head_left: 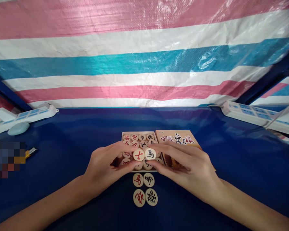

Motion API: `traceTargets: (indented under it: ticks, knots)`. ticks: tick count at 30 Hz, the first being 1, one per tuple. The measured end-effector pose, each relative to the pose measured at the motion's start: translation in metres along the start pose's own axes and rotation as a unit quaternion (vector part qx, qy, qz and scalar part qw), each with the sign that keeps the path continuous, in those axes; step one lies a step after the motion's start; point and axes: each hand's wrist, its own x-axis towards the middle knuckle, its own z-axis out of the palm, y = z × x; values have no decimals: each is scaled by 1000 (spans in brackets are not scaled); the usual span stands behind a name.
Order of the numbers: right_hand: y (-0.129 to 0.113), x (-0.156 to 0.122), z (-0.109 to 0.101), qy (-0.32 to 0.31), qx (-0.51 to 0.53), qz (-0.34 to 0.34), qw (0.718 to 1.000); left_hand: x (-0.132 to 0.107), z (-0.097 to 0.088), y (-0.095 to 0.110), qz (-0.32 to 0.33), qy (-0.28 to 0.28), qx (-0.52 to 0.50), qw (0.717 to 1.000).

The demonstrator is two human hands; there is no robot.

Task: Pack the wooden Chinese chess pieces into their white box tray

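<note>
The left hand (106, 168) pinches a round wooden piece with a red mark (138, 155) between thumb and fingertips, the rest of the fingers curled loosely. The right hand (188, 168) does the same with a piece bearing a black mark (150, 154). The two pieces are held side by side, touching or nearly so (the gap is too small to judge), just above the near part of an open box (123, 137) that sits on the blue table (86, 134).

The box holds more round pieces in rows, some marked red and some black; the hands hide its near rows. Touching the box on its right lies the lid (177, 138), brown with printed characters, its near end under the right hand.

Near the box's near edge, four pieces lie flat on the table in a two-by-two block: a red one (138, 180) and a black one (148, 179) in the far row, a red one (139, 197) and a black one (151, 196) in the near row, each pair touching.

Far left lie a power strip (33, 114) and a pale oval thing (18, 128); a second strip (255, 115) lies far right. A striped tarp (144, 57) hangs behind the table.
</note>
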Motion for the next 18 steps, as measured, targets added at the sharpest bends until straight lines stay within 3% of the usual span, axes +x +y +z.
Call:
traceTargets:
  ticks: [18]
  knots:
    - [1, 1, -1, -32, -16, -11, 999, 2, -1, 0, 10, -6, 30, 999]
